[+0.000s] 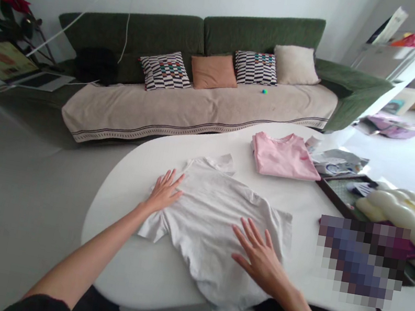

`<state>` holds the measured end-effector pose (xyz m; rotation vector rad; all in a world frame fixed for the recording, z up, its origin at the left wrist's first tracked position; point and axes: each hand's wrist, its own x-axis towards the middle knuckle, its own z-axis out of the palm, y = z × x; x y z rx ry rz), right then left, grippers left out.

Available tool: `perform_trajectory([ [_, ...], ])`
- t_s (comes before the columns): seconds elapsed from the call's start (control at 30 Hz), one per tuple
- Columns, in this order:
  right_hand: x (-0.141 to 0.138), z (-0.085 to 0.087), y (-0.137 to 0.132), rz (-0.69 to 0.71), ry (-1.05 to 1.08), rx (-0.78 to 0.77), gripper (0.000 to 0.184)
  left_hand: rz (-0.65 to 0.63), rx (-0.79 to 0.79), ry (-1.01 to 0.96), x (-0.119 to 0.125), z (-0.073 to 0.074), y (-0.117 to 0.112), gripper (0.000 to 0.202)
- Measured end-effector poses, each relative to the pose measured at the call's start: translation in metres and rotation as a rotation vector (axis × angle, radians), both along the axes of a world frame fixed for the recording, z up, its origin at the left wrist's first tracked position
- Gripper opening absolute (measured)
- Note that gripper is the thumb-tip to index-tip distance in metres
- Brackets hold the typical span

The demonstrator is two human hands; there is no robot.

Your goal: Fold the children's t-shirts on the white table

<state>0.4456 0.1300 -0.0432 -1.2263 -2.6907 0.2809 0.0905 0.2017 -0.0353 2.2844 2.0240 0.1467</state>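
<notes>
A light grey T-shirt (217,215) lies spread out and slightly wrinkled on the white table (113,267), its lower hem hanging over the near edge. My left hand (165,191) rests with fingers spread on the shirt near its left sleeve. Over the body of the shirt, further right, my right hand (258,254) is held flat with its fingers apart; whether it presses on the cloth I cannot tell. Neither hand grips anything. Beyond the shirt, toward the back of the table, sits a folded pink shirt (287,157).
A dark-rimmed tray (337,204) on the right holds a cream, puffy item (404,215). Behind it lie plastic packages (339,161). A green sofa (163,36) with several cushions stands along the wall. At far left is an open laptop (45,80).
</notes>
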Motion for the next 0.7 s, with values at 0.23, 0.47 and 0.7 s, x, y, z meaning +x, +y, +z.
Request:
perform_trajectory([
  [0.23,-0.063,0.013,-0.055,-0.015,0.021,-0.071,0.053,-0.009,-0.124,-0.020,-0.015,-0.006,-0.040,0.052],
  [0.47,-0.059,0.033,-0.080,-0.015,0.027,-0.037,0.068,0.235,0.019,-0.005,-0.025,0.013,-0.024,0.056],
  [0.7,-0.030,-0.014,-0.133,0.060,0.069,0.155,0.041,0.698,-0.112,-0.290,-0.047,0.011,-0.071,0.046],
])
